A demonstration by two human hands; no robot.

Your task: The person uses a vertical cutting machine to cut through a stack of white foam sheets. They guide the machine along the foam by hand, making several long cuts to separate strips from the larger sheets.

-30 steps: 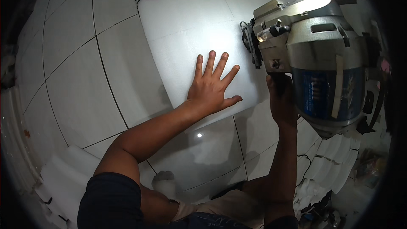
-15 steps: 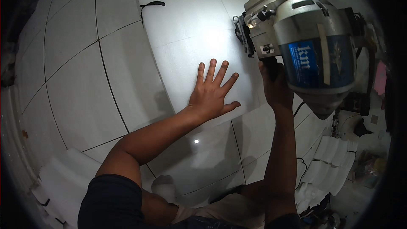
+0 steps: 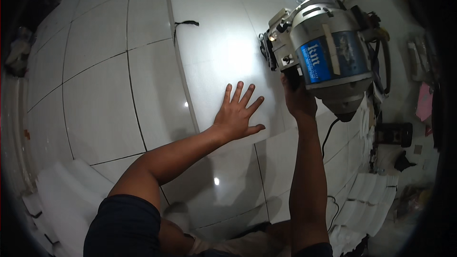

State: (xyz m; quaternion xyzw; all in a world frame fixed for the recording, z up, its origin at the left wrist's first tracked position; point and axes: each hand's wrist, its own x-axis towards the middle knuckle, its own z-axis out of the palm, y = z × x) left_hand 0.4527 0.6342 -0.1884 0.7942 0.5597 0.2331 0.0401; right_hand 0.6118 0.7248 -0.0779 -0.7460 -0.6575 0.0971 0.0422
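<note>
My left hand [image 3: 238, 114] lies flat with its fingers spread, pressed on a large white sheet [image 3: 207, 59] spread on the tiled floor. My right hand [image 3: 301, 100] is closed round the black handle of an upright electric cloth cutting machine [image 3: 333, 59]. This machine has a silver and blue motor housing, and it stands on the right side of the sheet. Its bulky housing hides the blade and base from view. Part of my right hand's fingers is hidden behind the handle.
A black cord [image 3: 328, 138] trails from the machine beside my right forearm. Near the sheet's left edge lies a black strip [image 3: 187, 22]. White foam-like pieces [image 3: 366, 200] rest at the lower right, with a white bundle [image 3: 66, 185] at the lower left. Something pink [image 3: 424, 102] shows at the right.
The whole view has shifted. Against the sheet, the machine and my right hand appear a little farther forward and left. My left hand stays flat on the sheet.
</note>
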